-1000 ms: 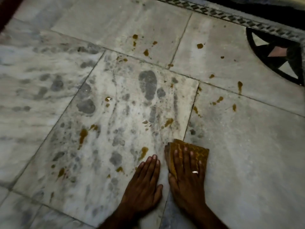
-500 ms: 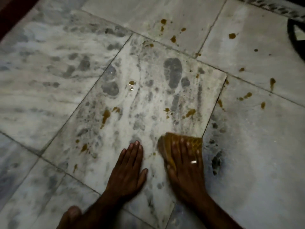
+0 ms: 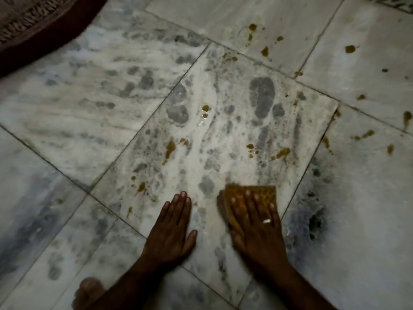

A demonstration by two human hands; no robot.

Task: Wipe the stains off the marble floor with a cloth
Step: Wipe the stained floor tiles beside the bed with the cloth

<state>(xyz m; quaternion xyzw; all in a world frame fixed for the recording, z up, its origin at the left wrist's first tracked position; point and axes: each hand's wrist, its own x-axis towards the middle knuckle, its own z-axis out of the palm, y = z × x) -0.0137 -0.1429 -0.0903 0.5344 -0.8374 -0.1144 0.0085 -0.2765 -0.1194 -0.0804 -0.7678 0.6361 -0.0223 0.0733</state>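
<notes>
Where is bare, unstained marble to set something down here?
Free: the grey-veined tile between the rug and the left hand, and the pale tile right of the cloth under the right hand. Crowded: brown stains dot the centre tile ahead of both hands and the far-right tiles.

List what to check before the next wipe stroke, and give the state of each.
1. The cloth lies flat under the right hand: ok.
2. The left hand is flat on the floor, apart from the cloth: ok.
3. Brown stains wiped: not ok; spots lie beyond the cloth.
4. Underside of the cloth clean: cannot tell, hidden.
5. The rug is off the path: ok, far upper left.
</notes>
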